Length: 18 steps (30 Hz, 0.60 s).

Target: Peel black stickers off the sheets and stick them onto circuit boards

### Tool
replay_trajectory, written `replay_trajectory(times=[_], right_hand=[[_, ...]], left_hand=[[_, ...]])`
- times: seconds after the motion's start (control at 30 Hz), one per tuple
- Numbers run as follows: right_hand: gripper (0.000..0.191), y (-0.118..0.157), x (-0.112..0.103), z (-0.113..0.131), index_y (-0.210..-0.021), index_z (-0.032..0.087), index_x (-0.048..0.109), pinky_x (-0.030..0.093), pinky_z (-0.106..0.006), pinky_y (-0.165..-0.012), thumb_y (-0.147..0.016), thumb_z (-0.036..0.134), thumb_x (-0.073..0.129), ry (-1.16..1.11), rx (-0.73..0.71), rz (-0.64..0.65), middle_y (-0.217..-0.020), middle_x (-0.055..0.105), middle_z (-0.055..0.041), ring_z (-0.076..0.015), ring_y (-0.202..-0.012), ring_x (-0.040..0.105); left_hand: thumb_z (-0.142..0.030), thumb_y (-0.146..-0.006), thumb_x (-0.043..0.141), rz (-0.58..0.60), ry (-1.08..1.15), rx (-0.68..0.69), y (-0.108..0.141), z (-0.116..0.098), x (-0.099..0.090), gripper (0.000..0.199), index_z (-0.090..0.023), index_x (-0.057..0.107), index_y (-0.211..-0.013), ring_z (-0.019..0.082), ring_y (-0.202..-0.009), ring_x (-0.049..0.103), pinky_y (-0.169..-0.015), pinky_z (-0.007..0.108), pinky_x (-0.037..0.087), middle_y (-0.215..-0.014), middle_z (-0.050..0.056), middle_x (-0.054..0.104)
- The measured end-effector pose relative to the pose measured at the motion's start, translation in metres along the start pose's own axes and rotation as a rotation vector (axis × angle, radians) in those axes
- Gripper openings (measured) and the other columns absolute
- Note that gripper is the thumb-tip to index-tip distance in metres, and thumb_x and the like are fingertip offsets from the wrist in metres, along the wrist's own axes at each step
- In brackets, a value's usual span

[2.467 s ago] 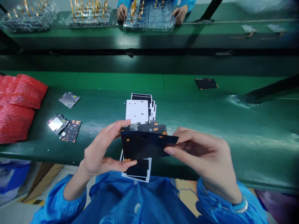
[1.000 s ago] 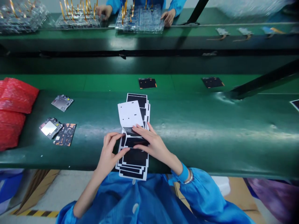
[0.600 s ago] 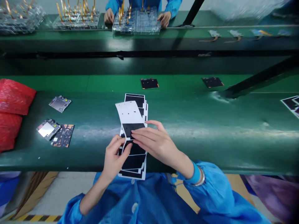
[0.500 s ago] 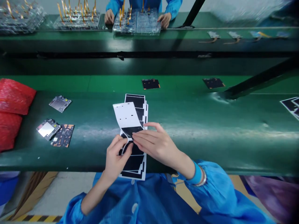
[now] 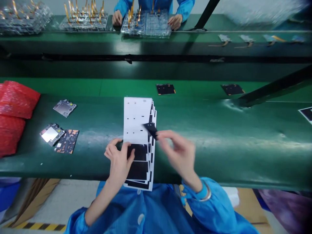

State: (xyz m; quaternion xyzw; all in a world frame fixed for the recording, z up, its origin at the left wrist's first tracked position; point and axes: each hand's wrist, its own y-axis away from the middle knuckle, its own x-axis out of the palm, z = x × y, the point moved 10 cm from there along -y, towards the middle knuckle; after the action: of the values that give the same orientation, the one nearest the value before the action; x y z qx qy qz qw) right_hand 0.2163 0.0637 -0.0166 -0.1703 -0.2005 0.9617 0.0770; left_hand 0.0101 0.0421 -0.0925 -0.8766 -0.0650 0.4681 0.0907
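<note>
Several white backing sheets (image 5: 136,136) with black rectangular stickers lie stacked in front of me, overhanging the table's near edge. On the top sheet the upper part is bare white with small dark marks; black stickers (image 5: 138,170) cover the lower part. My left hand (image 5: 119,157) rests at the sheet's left side, fingers apart, thumb and index over a black sticker. Between the thumb and fingers of my right hand (image 5: 179,154) is a peeled black sticker (image 5: 150,129), slightly blurred, held above the stack's right side.
Circuit boards (image 5: 64,108) lie left, beside red bubble-wrap packs (image 5: 17,113). Two black-covered boards (image 5: 165,88) sit on the bright green strip. A black post (image 5: 278,86) slants at right. Across the bench, a co-worker's hands (image 5: 175,22) touch a clear tray (image 5: 146,24).
My right hand has lifted a black sticker off the sheet and moved right with it. The curled top sheet now lies flat, and my left hand has loosened its pinch on it.
</note>
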Motion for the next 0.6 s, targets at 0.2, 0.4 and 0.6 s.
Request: replay_trajectory(times=[0.2,0.4,0.6], right_hand=[[0.027,0.017,0.038,-0.005,-0.121,0.025,0.070,0.059,-0.042,-0.100,-0.095,0.023,0.064,-0.176,0.002,0.199,-0.121,0.076,-0.0091,-0.0216,-0.114,0.072],[0.018,0.017,0.043,-0.057,-0.081,0.021,0.068,0.059,-0.026,-0.061,-0.085,0.038,0.075,-0.349,0.391,0.278,-0.071,0.070,0.0004,-0.0150,-0.063,0.069],[0.011,-0.002,0.004,-0.023,-0.080,0.022,0.066,0.055,-0.026,-0.062,-0.091,0.024,0.069,0.067,0.023,0.081,-0.073,0.069,0.0000,-0.0151,-0.065,0.066]], left_hand=[[-0.031,-0.096,0.060,0.159,0.426,0.117,-0.002,-0.019,-0.002,0.029,-0.027,0.065,-0.124,0.031,-0.137,0.044,-0.116,0.053,0.043,-0.141,0.012,0.041],[-0.032,-0.094,0.063,0.289,0.371,0.217,-0.002,-0.027,-0.016,0.037,-0.024,0.058,-0.129,0.028,-0.127,0.052,-0.109,0.048,0.048,-0.135,0.012,0.045],[-0.039,-0.095,0.060,0.077,-0.358,0.135,-0.094,0.050,-0.051,0.043,-0.022,0.060,-0.134,0.042,-0.130,0.049,-0.105,0.065,0.039,-0.139,0.021,0.052]])
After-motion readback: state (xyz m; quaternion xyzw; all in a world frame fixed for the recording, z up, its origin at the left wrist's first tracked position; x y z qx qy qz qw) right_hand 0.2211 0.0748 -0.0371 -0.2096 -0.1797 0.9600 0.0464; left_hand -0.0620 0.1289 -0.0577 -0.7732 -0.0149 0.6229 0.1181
